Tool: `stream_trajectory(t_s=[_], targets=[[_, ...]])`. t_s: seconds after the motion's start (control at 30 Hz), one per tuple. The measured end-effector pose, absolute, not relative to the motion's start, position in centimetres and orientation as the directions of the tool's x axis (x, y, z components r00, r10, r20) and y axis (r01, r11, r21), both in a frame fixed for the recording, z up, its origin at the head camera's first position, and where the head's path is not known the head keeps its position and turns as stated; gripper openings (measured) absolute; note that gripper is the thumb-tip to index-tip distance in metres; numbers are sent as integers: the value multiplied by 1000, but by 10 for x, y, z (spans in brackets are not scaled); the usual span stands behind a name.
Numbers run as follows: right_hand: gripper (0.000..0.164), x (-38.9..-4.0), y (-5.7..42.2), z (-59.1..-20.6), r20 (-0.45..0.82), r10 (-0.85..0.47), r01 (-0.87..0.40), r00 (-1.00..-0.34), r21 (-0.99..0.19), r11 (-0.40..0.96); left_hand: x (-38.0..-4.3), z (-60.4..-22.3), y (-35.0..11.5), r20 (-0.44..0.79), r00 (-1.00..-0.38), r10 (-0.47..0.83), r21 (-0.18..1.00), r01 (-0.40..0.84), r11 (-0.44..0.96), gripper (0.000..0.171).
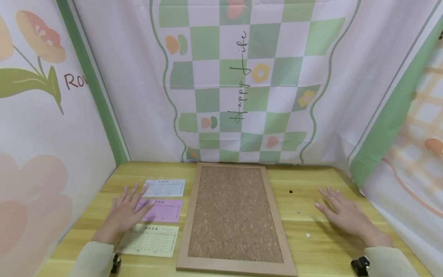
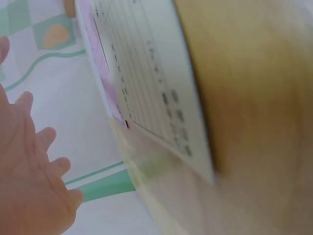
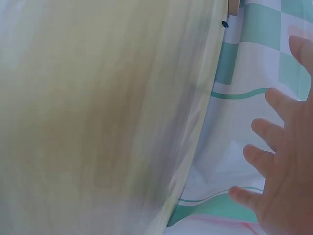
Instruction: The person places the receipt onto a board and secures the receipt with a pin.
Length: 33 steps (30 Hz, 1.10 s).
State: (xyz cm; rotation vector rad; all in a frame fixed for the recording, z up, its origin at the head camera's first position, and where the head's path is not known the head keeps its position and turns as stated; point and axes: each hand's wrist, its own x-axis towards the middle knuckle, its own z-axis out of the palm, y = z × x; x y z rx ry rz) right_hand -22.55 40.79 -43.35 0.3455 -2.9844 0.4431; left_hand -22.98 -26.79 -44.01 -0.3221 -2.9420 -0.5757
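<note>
My left hand is spread over the left side of the table, above a pink printed slip. A pale blue slip lies beyond it and a pale yellow slip nearer me. In the left wrist view the fingers are apart and hold nothing. My right hand is likewise spread, over the table's right side, holding nothing. To its left lie a small black pushpin-like piece, a small pinkish piece and a small white piece; their exact kind is too small to tell.
A wood-framed cork board lies flat on the wooden table between the hands. Behind the table hangs a green-and-white checked curtain, with printed cloth at the left side and more at the right.
</note>
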Motion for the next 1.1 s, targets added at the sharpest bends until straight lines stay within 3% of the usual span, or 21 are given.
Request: stream_trajectory(t_s=[0.6,1.1], targets=[[63,-222,396,-430,235,-282,-363,-930,-476,801,-234,-440,-266,171,-963,209,549,270,791,82],[47,-219,352,-424,307,-415,-514,-857,-431,742,-250,-443,-260,212,-952,221,572,304,762,68]])
